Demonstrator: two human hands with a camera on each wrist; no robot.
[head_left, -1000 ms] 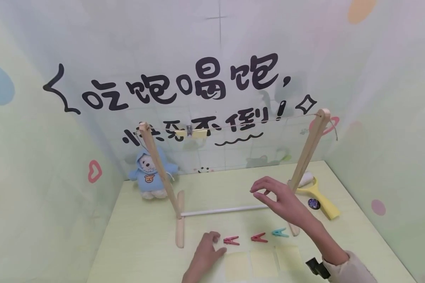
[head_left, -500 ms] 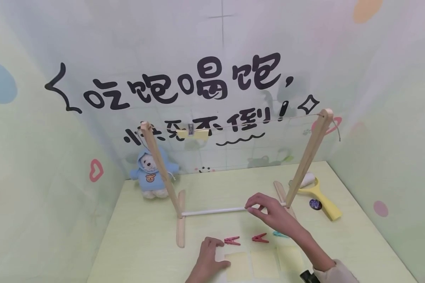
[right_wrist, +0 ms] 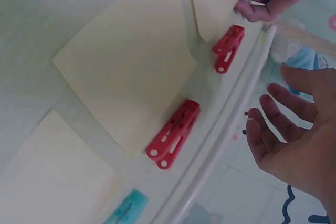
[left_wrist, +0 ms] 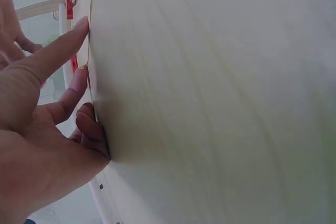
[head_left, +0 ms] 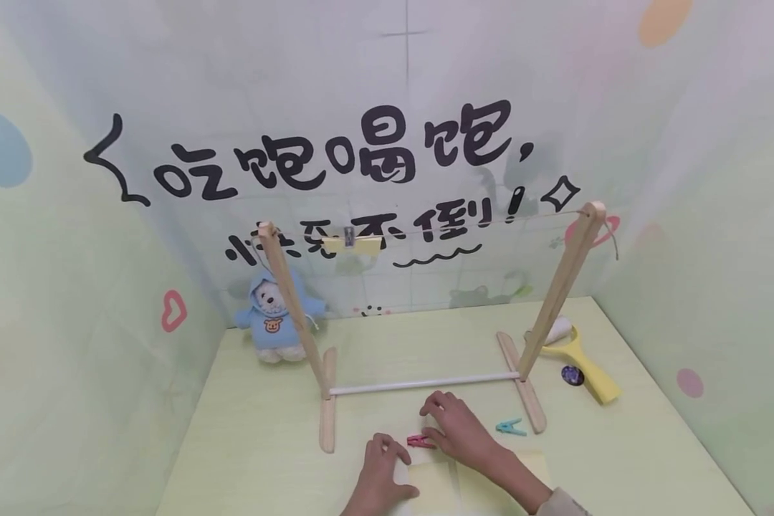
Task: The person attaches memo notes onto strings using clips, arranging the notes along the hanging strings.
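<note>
My left hand (head_left: 379,479) rests on the table beside the leftmost pale yellow paper square (head_left: 433,487), its thumb and fingertips at the paper's edge. My right hand (head_left: 461,430) hovers palm-down with loosely bent fingers, holding nothing, close to a red clothespin (head_left: 421,441). In the right wrist view, a second red clothespin (right_wrist: 174,135) lies by the middle paper square (right_wrist: 126,61); my right hand hides it in the head view. A teal clothespin (head_left: 511,427) lies to the right. Another paper square (right_wrist: 58,171) is partly covered by my right forearm in the head view.
Behind the hands stands a wooden rack (head_left: 561,294) with a white crossbar (head_left: 426,384) and a string on top. Folded yellow paper (head_left: 361,246) hangs there under a dark clip (head_left: 349,236). A plush toy (head_left: 274,319) stands left; a yellow-handled roller (head_left: 587,369) lies right.
My right hand has come down and left from the rack's right side to the red clothespins. My left hand has shifted slightly down and right to the leftmost paper.
</note>
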